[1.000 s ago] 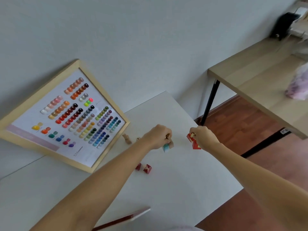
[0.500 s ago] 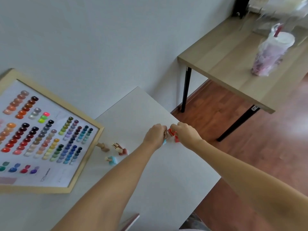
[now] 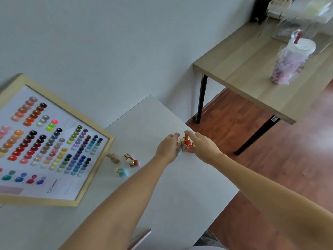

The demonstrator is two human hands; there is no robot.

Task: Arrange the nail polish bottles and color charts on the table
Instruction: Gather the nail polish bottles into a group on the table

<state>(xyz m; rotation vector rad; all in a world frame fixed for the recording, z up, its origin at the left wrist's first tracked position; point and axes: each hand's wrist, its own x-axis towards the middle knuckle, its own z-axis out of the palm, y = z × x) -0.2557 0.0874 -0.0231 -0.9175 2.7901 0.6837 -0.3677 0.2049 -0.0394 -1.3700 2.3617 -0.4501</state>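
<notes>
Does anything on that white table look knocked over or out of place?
Yes. Beside the wooden-framed colour chart, a few small nail polish bottles seem to lie tipped over and scattered, while the bottles between the left hand and right hand stand upright near the white table edge.

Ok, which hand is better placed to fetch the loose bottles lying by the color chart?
Probably the left hand: the teal bottle and red bottles lie on its side, beside the framed color chart. The right hand would have to cross over the bottle cluster.
</notes>
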